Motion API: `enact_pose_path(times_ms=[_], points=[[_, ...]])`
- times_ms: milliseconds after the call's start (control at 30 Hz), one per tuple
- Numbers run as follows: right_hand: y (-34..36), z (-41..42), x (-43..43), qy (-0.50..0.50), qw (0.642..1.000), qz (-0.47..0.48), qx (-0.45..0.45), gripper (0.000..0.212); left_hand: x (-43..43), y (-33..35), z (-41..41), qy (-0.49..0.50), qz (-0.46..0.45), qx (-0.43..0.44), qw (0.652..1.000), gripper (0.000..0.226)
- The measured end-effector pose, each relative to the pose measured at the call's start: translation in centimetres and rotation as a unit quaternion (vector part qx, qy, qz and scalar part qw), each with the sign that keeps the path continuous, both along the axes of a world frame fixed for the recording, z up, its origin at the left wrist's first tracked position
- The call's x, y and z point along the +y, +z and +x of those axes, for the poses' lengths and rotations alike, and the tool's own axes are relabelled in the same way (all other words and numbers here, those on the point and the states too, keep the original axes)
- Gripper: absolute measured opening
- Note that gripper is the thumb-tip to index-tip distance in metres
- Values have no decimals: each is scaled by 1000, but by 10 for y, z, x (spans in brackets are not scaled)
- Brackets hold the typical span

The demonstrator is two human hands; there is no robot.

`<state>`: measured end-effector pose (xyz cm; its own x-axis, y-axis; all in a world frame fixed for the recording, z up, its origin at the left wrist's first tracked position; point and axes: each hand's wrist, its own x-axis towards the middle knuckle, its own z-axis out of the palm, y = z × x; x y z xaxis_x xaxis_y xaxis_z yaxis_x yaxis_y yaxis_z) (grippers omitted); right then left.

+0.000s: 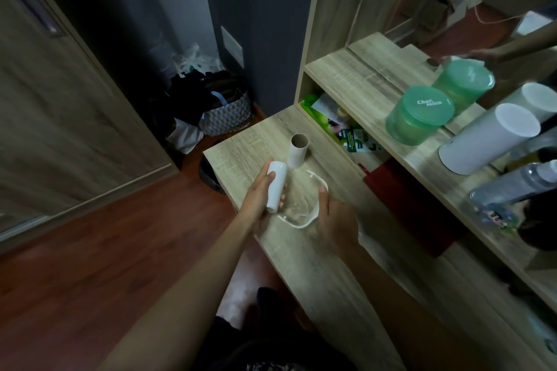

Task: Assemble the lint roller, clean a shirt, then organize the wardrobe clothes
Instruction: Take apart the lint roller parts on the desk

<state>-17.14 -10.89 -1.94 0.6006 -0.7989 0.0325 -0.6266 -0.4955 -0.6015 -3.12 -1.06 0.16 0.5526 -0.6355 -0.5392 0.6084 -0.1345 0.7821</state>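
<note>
My left hand [259, 193] grips a white lint roller refill [276, 185], a cylinder held slightly tilted above the wooden desk [316, 265]. My right hand [333, 217] holds the clear plastic lint roller cover [301, 214], thumb on its white rim, resting on the desk just right of the refill. An empty cardboard tube [299, 150] stands upright on the desk just beyond the refill. The roller's handle is hidden from me.
A shelf [370, 90] above the desk carries a green lidded container [419, 114], a white cylinder [488, 138] and bottles, with a mirror behind. Packets lie in the cubby below. A patterned bag [226, 114] and clothes sit on the floor by a wardrobe door [60, 99].
</note>
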Motion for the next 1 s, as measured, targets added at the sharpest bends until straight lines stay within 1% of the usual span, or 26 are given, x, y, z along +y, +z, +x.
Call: enact_pose_path(times_ms=[100, 200, 300, 433, 567, 633, 700, 833, 867, 933, 967, 1000], points=[[-3, 2, -6, -24, 999, 25, -1, 55, 2, 0, 1, -1, 10, -2, 1000, 48], [-2, 2, -13, -36, 997, 51, 53, 58, 5, -1, 1, 8, 14, -18, 1000, 47], [-4, 4, -18, -34, 994, 17, 101, 56, 9, -4, 3, 29, 33, -41, 998, 43], [-8, 7, -22, -52, 990, 31, 129, 60, 9, -7, 5, 52, 65, -57, 995, 38], [-14, 6, -26, -46, 989, 17, 137, 57, 11, -7, 3, 43, 78, -68, 994, 19], [-20, 5, -29, -37, 992, 13, 121, 51, 12, -6, 3, 40, 69, -65, 995, 13], [-22, 3, -30, -39, 994, 15, 102, 43, 13, -4, 4, 31, 66, -62, 995, 16], [-18, 3, -30, -85, 992, -49, 83, 37, 15, 0, 8, 10, 60, -95, 994, 22], [-14, 5, -30, -92, 992, -56, 61, 36, 16, 0, 9, 12, 63, -111, 992, 23], [-2, 10, -28, -73, 996, -54, -9, 37, 18, 0, 10, 27, 65, -132, 989, 27], [6, 14, -25, -48, 997, -36, -48, 36, 19, 0, 11, 39, 59, -133, 989, 28], [12, 18, -23, -19, 997, 7, -81, 33, 19, -1, 12, 49, 53, -131, 989, 29]])
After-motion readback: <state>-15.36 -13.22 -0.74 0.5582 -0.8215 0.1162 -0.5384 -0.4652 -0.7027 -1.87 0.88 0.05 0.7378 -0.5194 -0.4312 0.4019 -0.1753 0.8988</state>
